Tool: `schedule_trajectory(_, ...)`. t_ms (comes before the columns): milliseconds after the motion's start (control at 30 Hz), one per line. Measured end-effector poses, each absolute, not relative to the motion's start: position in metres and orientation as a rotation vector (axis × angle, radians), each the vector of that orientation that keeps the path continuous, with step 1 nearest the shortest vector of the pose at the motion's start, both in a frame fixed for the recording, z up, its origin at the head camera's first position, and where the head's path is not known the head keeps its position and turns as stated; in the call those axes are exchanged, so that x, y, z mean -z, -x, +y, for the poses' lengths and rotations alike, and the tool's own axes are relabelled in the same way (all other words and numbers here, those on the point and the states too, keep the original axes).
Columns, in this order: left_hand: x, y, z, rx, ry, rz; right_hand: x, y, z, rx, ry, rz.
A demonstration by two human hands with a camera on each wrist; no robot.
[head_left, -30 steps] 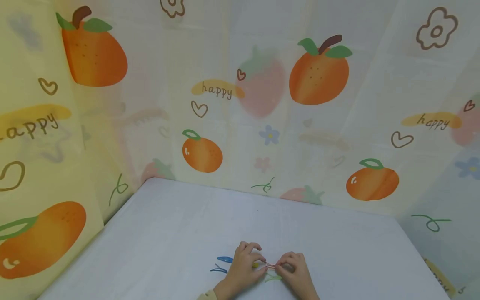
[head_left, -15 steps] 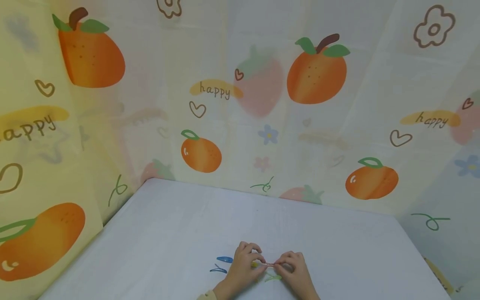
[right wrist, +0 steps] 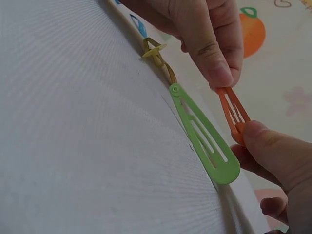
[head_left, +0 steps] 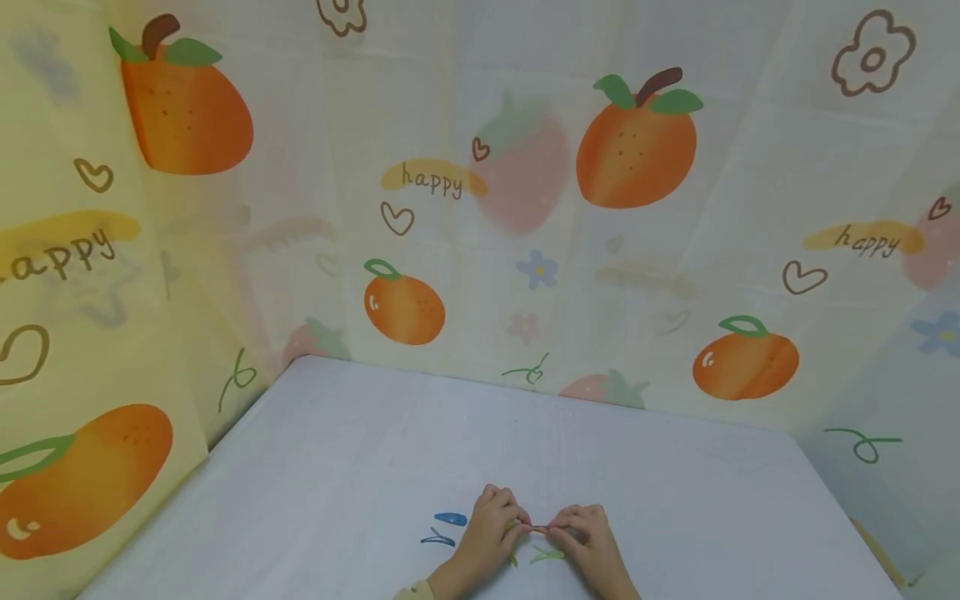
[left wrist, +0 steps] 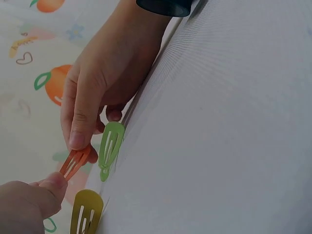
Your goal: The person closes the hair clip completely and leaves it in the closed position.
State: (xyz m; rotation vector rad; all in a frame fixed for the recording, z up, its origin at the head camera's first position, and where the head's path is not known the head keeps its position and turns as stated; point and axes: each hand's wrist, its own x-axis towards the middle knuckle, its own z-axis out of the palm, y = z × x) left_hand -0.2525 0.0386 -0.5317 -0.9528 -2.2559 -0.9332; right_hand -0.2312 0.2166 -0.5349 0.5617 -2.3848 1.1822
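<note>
An orange snap hair clip (left wrist: 74,163) is held above the table between both hands. My left hand (head_left: 491,533) pinches one end of it between thumb and fingers, and my right hand (head_left: 592,537) pinches the other. In the right wrist view, the slotted frame of the orange clip (right wrist: 234,109) stretches from one set of fingertips to the other. Just below the hands lies a green snap clip (right wrist: 209,141). A yellow clip (left wrist: 87,209) is near the left hand; in the right wrist view its parts look spread apart. The fingers cover both ends of the orange clip.
Two blue hair clips lie left of the left hand: a closed-looking one (head_left: 451,518) and one with spread parts (head_left: 438,539). A white cloth covers the table (head_left: 360,450). Behind it hangs a fruit-patterned curtain (head_left: 465,250).
The left hand's raised fingers have curled down towards the orange clip. Its strands, apart a second ago, now look closer together. The right hand stays nearly in place.
</note>
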Motion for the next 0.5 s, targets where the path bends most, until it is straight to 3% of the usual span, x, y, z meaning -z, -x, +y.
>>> schedule_trajectory(333, 0.532, 0.251, 0.040, 0.905, 0.999, -2.323, 0.516, 0.221, 0.209, -1.395, -0.428, -2.416)
schedule_trajectory(500, 0.530, 0.250, 0.040, 0.899, 1.005, -2.320, 0.527, 0.227, 0.213, -1.396, -0.457, -2.435)
